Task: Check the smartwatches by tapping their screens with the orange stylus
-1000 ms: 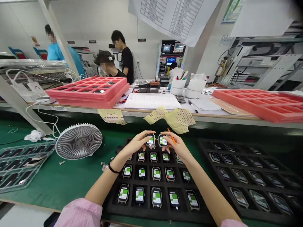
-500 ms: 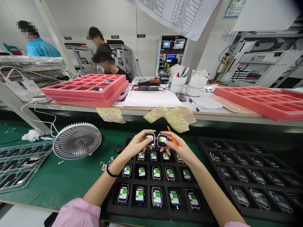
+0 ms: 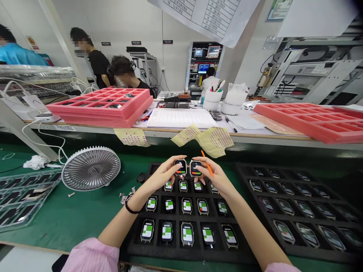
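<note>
Side by side above the black foam tray (image 3: 177,241), two square watches are held up with their screens facing me. My left hand (image 3: 167,170) grips the left watch (image 3: 180,168), its thumb on the screen. In my right hand (image 3: 212,173) is the other watch (image 3: 195,169), the thumb likewise on the glass, and an orange pen (image 3: 207,163) is tucked between the fingers. Both screens look dark with a red and green band at the bottom. Below, rows of watches with green and white screens lie in the tray's compartments.
A second black tray of watches (image 3: 292,204) lies at the right. At the left are a round grey fan (image 3: 91,169) and a clear tray (image 3: 25,196). Red foam trays (image 3: 99,107) (image 3: 309,119) rest on the shelf ahead, where yellow sheets (image 3: 215,140) hang. People work beyond.
The two held watches' screens have changed from white and green to dark with a coloured band. Beyond the shelf, a person in black stands further left and more upright, and one in blue has shifted left.
</note>
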{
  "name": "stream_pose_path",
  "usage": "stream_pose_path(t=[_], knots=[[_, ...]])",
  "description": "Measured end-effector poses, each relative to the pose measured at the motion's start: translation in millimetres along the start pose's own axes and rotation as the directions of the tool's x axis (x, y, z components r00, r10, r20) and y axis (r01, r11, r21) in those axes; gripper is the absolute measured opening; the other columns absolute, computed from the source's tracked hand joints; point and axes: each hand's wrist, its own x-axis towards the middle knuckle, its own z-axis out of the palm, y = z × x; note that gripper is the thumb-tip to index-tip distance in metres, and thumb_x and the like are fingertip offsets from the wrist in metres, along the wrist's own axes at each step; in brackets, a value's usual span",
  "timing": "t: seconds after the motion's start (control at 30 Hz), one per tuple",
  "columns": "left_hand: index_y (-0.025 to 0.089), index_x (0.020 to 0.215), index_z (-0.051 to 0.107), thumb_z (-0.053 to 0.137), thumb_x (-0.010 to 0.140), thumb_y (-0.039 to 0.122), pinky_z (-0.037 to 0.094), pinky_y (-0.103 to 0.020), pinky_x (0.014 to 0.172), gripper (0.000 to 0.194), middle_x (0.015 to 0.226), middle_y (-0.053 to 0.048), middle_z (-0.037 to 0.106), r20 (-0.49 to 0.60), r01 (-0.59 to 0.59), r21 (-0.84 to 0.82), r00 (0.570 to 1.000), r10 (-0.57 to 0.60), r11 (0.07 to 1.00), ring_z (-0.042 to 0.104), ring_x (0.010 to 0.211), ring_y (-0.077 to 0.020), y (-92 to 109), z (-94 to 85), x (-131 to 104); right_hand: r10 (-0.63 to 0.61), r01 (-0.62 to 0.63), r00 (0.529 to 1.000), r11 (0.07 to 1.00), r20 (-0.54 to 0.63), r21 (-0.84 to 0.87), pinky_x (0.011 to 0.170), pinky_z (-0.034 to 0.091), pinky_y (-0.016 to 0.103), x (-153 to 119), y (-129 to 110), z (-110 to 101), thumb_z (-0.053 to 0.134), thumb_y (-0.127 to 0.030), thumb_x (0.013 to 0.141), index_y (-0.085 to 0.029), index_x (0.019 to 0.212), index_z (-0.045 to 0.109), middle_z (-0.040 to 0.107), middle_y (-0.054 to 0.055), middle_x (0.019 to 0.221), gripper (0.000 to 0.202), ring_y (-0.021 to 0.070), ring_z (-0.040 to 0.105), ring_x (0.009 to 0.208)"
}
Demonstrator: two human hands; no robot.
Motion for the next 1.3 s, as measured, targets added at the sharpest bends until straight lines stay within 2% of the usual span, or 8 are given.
stream_pose_path(t=[0.23, 0.4, 0.53, 0.6, 0.73, 0.9, 1.17, 1.3], knots=[[0.023, 0.127, 0.051, 0.048, 0.091, 0.037, 0.04, -0.018, 0.047, 0.039, 0.081, 0.002, 0.054, 0.0, 0.0, 0.015, 1.0, 0.0, 1.0, 0.044, 0.049, -0.0044, -2, -1.5, 0, 0.008, -0.009, 1.0, 0.999, 0.017, 0.049, 0.043, 0.045, 0.024, -4, -9, 2, 0.059, -0.039, 0.087, -0.022, 0.114, 0.058, 0.064, 0.003, 0.083, 0.032, 0.016, 0.066, 0.061], [0.024, 0.129, 0.046, 0.049, 0.09, 0.037, 0.044, -0.018, 0.05, 0.042, 0.101, -0.003, 0.056, 0.022, -0.007, -0.056, 1.0, 0.009, 0.998, 0.056, 0.065, -0.0083, -1, -1.6, -2, 0.021, -0.024, 0.999, 0.994, 0.03, 0.11, 0.043, 0.043, 0.024, -4, -12, 2, 0.058, -0.037, 0.086, -0.021, 0.113, 0.058, 0.065, 0.004, 0.084, 0.031, 0.0158, 0.065, 0.059], [0.026, 0.133, 0.039, 0.067, 0.08, 0.026, 0.052, -0.026, 0.076, 0.06, 0.121, -0.008, 0.053, 0.091, -0.057, -0.091, 0.994, 0.065, 0.994, 0.058, 0.103, -0.019, -5, -2.9, -3, 0.01, -0.012, 1.0, 0.993, 0.021, 0.117, 0.043, 0.043, 0.023, -2, -10, 1, 0.059, -0.036, 0.086, -0.021, 0.113, 0.058, 0.065, 0.005, 0.091, 0.031, 0.016, 0.066, 0.061], [0.025, 0.131, 0.04, 0.068, 0.079, 0.024, 0.05, -0.033, 0.087, 0.06, 0.122, -0.008, 0.053, 0.102, -0.078, -0.101, 0.991, 0.089, 0.992, 0.056, 0.11, -0.0217, -7, -2.9, -2, 0.003, -0.005, 1.0, 0.995, 0.022, 0.104, 0.044, 0.044, 0.024, 0, -7, 0, 0.06, -0.037, 0.086, -0.022, 0.114, 0.057, 0.065, 0.005, 0.091, 0.032, 0.0165, 0.066, 0.063], [0.023, 0.128, 0.044, 0.066, 0.08, 0.023, 0.048, -0.036, 0.092, 0.053, 0.119, -0.008, 0.055, 0.07, -0.101, -0.118, 0.991, 0.11, 0.988, 0.058, 0.106, -0.0213, -12, -1.7, 3, -0.003, 0.001, 1.0, 0.997, 0.025, 0.074, 0.046, 0.045, 0.024, 5, 1, -3, 0.061, -0.036, 0.086, -0.023, 0.116, 0.055, 0.064, 0.005, 0.093, 0.033, 0.0168, 0.066, 0.067], [0.022, 0.13, 0.043, 0.068, 0.078, 0.023, 0.048, -0.035, 0.091, 0.057, 0.119, -0.009, 0.056, -0.011, -0.107, -0.119, 0.994, 0.107, 0.987, 0.058, 0.105, -0.0218, -21, -1.4, 10, -0.025, 0.024, 1.0, 0.997, 0.016, 0.067, 0.046, 0.047, 0.024, 10, 10, -4, 0.066, -0.034, 0.082, -0.024, 0.117, 0.053, 0.063, 0.005, 0.101, 0.039, 0.0162, 0.065, 0.069], [0.019, 0.123, 0.048, 0.062, 0.083, 0.03, 0.048, -0.026, 0.072, 0.044, 0.101, -0.004, 0.057, -0.057, -0.096, -0.089, 0.994, 0.091, 0.991, 0.057, 0.081, -0.0132, -21, -0.3, 11, -0.04, 0.036, 0.996, 0.998, 0.074, 0.056, 0.048, 0.049, 0.025, 8, 10, -1, 0.068, -0.031, 0.081, -0.026, 0.119, 0.051, 0.062, 0.007, 0.108, 0.042, 0.0172, 0.066, 0.075], [0.018, 0.124, 0.048, 0.059, 0.085, 0.031, 0.044, -0.022, 0.061, 0.042, 0.098, -0.004, 0.056, -0.055, -0.067, -0.069, 0.997, 0.063, 0.995, 0.056, 0.077, -0.0125, -19, 0.9, 10, -0.039, 0.036, 0.996, 0.998, 0.08, 0.045, 0.049, 0.048, 0.025, 8, 11, -2, 0.067, -0.03, 0.081, -0.026, 0.119, 0.051, 0.061, 0.006, 0.109, 0.041, 0.0173, 0.066, 0.076]])
